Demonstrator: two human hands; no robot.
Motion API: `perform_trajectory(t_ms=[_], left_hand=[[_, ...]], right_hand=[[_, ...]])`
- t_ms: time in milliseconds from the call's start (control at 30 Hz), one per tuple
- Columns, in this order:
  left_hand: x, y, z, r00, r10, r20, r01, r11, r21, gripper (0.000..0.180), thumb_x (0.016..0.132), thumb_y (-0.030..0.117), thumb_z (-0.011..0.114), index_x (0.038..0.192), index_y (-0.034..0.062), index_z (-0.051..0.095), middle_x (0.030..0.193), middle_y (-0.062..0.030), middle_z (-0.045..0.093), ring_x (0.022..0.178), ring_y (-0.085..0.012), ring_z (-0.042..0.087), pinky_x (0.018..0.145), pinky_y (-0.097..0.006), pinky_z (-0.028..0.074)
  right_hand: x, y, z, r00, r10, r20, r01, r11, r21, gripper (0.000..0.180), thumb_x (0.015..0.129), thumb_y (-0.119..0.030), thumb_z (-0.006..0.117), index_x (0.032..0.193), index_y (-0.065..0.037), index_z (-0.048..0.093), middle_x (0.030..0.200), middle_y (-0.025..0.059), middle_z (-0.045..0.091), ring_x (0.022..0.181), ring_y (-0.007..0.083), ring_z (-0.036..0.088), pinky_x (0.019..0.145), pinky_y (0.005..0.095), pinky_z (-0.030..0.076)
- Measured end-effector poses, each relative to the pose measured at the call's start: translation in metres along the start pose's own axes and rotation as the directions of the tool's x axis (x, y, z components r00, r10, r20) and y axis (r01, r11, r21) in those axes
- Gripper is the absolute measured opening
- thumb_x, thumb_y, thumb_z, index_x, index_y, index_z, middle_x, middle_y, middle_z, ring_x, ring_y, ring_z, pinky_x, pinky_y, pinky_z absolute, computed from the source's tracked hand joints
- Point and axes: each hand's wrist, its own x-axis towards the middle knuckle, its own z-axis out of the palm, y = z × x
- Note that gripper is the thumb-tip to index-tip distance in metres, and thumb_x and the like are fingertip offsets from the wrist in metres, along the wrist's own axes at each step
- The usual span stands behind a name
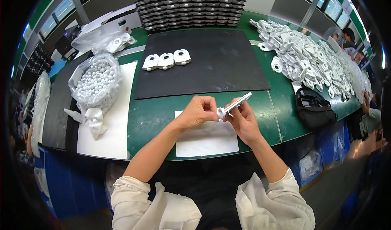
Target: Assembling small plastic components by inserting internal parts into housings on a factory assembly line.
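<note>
Over the near edge of the green table, my right hand (pixel 245 125) grips a flat white plastic part (pixel 238 103), tilted with its far end up to the right. At the part's lower end sits a small white ball (pixel 221 113), pinched by the thumb and fingers of my left hand (pixel 199 112). Whether the ball is seated in the part I cannot tell, as the fingers cover the joint. A white paper sheet (pixel 207 140) lies below both hands. Three similar white parts (pixel 165 61) with round holes stand in a row on the black mat (pixel 211 63), each with a ball at its front.
At left, a clear bag (pixel 99 81) of white balls sits beside a small white bottle (pixel 73 115). A large heap of white parts (pixel 309 59) covers the right side, with a black pouch (pixel 313 108) before it. Stacked dark trays (pixel 191 8) stand behind the mat. Other people work at far right.
</note>
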Motion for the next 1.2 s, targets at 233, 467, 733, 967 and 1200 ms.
perform_trajectory(t_ms=[233, 467, 733, 967, 1200], left_hand=[[0.004, 0.007, -0.006, 0.981, 0.066, -0.18, -0.09, 0.987, -0.132, 0.019, 0.077, 0.015, 0.063, 0.066, 0.0071, 0.049, 0.057, 0.0044, 0.046, 0.051, -0.0047, 0.041, 0.048, -0.02, 0.033], [0.005, 0.01, -0.053, 0.874, -0.156, -0.46, -0.001, 0.946, -0.323, 0.041, 0.087, 0.043, 0.055, 0.098, 0.004, 0.053, 0.063, 0.0029, 0.042, 0.048, -0.0058, 0.036, 0.042, -0.02, 0.029], [0.013, 0.032, -0.114, 0.585, 0.589, -0.558, 0.529, 0.244, 0.813, 0.047, 0.077, 0.036, 0.066, 0.12, 0.0192, 0.055, 0.123, -0.0165, 0.048, 0.092, -0.0357, 0.059, 0.075, -0.043, 0.048], [0.022, 0.01, -0.139, 0.617, 0.544, -0.569, 0.563, 0.2, 0.802, 0.037, 0.079, 0.043, 0.061, 0.108, 0.0198, 0.063, 0.125, -0.0229, 0.046, 0.085, -0.0369, 0.062, 0.071, -0.042, 0.049], [0.027, 0.01, -0.138, 0.564, 0.579, -0.588, 0.581, 0.228, 0.782, 0.036, 0.078, 0.043, 0.062, 0.106, 0.0197, 0.065, 0.115, -0.0175, 0.054, 0.082, -0.036, 0.062, 0.069, -0.042, 0.049]], right_hand=[[0.049, -0.046, 0.02, 0.986, -0.04, 0.161, 0.098, 0.924, -0.37, 0.017, 0.092, -0.01, 0.048, 0.106, -0.001, 0.05, 0.092, 0.0042, 0.055, 0.077, 0.0094, 0.051, 0.068, 0.0245, 0.043], [0.181, -0.025, -0.016, 0.987, -0.161, 0.02, 0.129, 0.703, -0.699, 0.031, 0.085, -0.014, 0.056, 0.111, 0.002, 0.048, 0.084, 0.0061, 0.061, 0.071, 0.0086, 0.053, 0.063, 0.0233, 0.042], [0.257, 0.016, -0.035, 0.987, -0.004, -0.16, -0.148, 0.357, -0.922, 0.035, 0.078, -0.021, 0.057, 0.107, -0.003, 0.062, 0.099, 0.0183, 0.064, 0.097, 0.0315, 0.059, 0.085, 0.0375, 0.045], [0.229, 0.019, 0.001, 0.849, -0.248, 0.466, 0.446, -0.134, -0.885, 0.035, 0.084, -0.025, 0.057, 0.116, -0.012, 0.057, 0.127, 0.0135, 0.048, 0.114, 0.0327, 0.046, 0.093, 0.039, 0.04], [0.209, 0.038, 0.011, 0.847, -0.108, 0.521, 0.492, -0.214, -0.844, 0.038, 0.089, -0.029, 0.05, 0.125, -0.015, 0.05, 0.13, 0.0084, 0.048, 0.122, 0.0284, 0.04, 0.102, 0.0395, 0.03]])
